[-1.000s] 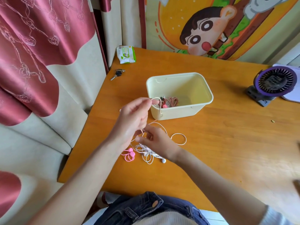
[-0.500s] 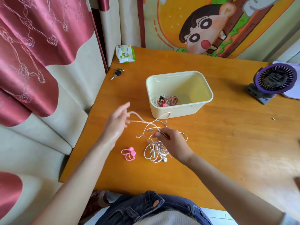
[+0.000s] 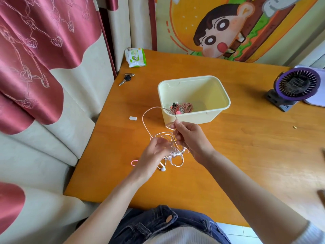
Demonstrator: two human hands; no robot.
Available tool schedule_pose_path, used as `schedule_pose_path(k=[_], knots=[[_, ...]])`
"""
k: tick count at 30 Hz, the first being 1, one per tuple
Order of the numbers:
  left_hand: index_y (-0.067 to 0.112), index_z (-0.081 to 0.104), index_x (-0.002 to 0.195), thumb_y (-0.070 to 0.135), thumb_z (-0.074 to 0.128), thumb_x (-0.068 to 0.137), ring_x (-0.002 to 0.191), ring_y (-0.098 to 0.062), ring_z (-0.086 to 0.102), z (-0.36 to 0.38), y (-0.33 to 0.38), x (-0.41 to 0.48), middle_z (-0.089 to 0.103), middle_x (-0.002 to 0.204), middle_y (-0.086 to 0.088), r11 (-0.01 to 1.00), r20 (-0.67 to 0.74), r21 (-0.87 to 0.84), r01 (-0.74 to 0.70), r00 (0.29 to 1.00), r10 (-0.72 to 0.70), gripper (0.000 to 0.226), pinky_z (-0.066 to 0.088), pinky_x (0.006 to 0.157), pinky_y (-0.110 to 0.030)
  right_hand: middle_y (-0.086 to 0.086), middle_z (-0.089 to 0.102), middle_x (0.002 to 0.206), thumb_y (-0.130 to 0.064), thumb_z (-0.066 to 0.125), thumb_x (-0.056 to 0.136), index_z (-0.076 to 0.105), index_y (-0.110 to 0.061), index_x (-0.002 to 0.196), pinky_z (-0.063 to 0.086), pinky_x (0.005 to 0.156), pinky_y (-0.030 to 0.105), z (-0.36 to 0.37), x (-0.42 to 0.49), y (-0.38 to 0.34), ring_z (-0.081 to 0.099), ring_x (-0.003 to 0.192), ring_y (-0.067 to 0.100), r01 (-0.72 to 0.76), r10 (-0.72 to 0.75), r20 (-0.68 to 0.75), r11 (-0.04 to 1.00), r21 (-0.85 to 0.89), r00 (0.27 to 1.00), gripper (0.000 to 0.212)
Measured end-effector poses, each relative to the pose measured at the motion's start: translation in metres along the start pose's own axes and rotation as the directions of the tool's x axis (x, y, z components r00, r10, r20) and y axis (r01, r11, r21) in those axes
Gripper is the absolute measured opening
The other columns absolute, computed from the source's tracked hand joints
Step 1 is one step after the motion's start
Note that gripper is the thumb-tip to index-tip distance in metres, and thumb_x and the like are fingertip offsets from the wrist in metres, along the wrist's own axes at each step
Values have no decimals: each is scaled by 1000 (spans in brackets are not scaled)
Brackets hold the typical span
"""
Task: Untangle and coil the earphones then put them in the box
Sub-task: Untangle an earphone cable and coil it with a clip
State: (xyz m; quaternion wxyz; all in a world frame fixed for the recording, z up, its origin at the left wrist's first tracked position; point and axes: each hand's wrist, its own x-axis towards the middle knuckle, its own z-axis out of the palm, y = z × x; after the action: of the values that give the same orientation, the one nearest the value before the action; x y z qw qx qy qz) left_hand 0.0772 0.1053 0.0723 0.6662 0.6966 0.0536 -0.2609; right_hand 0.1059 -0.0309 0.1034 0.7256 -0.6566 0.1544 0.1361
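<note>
- Head view: the person's right hand (image 3: 189, 138) is raised over the table (image 3: 246, 147). Its fingers (image 3: 177, 123) are curled and pinch a strand of the white earphones (image 3: 173, 154). From this pinch a wide loop of cable arcs out to the left, past the near corner of the box (image 3: 190, 118).
- The left hand (image 3: 154, 154) reaches into the knot from the near side. Its fingers are blurred, so it cannot be told whether they hold a strand.
- Most of the white cable is bunched between the two hands, just in front of the box. One earbud (image 3: 163, 169) lies low beside the left wrist.
- Apparently done: reddish coiled earphones (image 3: 182, 108) lie inside the box, at its near left corner.
- Judged as left to do: the white set is neither untangled nor coiled. A pink loop (image 3: 134, 162), half hidden by the left hand, lies on the table outside the box.
</note>
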Motion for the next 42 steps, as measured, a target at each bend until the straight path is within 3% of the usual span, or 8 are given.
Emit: schedule_pose_path(k=[6,15,21,25,33,35,39,42], knots=[[14,56,101,4,63,87,86,-3,66,9,-9,2,69,91,3,990,-94,-31,-138,986,134,19,50,74,-15,0,42,60,-24,43,99,61,-11,78,42,45,11,-5,2,-8,42,39,0,-24,24,1,999,23,1000,31],[9,57,102,-7,52,88,60,-15,56,-15,-15,-3,65,84,-5,1000,-170,21,23,985,-19,22,45,55,-12,-1,41,61,-23,43,100,58,-11,77,32,38,10,-30,13,-15,37,38,0,25,-9,-201,997,74,980,29],[24,55,107,-3,50,89,76,-8,50,-21,-3,-2,52,92,0,937,-270,346,-54,950,154,33,41,56,-7,1,45,61,-25,45,98,61,-11,79,31,38,11,-22,7,-12,37,40,1,9,-14,-42,994,-106,999,28],[24,60,110,18,57,92,98,-2,59,-2,15,-2,64,105,7,963,-11,196,-186,981,192,18,44,78,-8,0,49,63,-23,45,99,62,-13,79,33,40,12,-11,1,-10,40,41,0,15,-2,82,986,-164,997,28],[13,64,91,16,35,102,54,-6,46,-16,3,7,41,55,8,964,-164,229,-136,971,176,31,42,68,-28,-9,60,71,-25,49,96,70,-10,88,33,50,11,-24,7,4,44,48,0,131,-127,48,799,-587,991,26],[15,65,98,16,35,102,62,-8,48,-35,2,10,48,63,7,908,-237,407,-99,948,210,31,42,66,-27,-9,59,70,-22,44,98,68,-13,88,31,45,10,-30,5,6,42,42,0,94,-79,52,792,-603,996,28],[16,51,131,17,40,99,114,-19,46,-55,-1,15,52,124,-2,447,-191,894,38,934,301,34,43,92,-29,-6,61,74,-21,39,100,66,-13,88,37,48,10,-29,1,9,50,56,6,103,-37,111,729,-677,993,30],[15,56,115,9,47,96,109,-19,53,-38,0,13,55,118,-4,571,-165,812,-119,893,420,22,47,91,-30,0,62,88,-23,44,98,71,-16,91,39,64,14,-23,0,11,53,75,11,213,-127,171,631,-746,977,29]])
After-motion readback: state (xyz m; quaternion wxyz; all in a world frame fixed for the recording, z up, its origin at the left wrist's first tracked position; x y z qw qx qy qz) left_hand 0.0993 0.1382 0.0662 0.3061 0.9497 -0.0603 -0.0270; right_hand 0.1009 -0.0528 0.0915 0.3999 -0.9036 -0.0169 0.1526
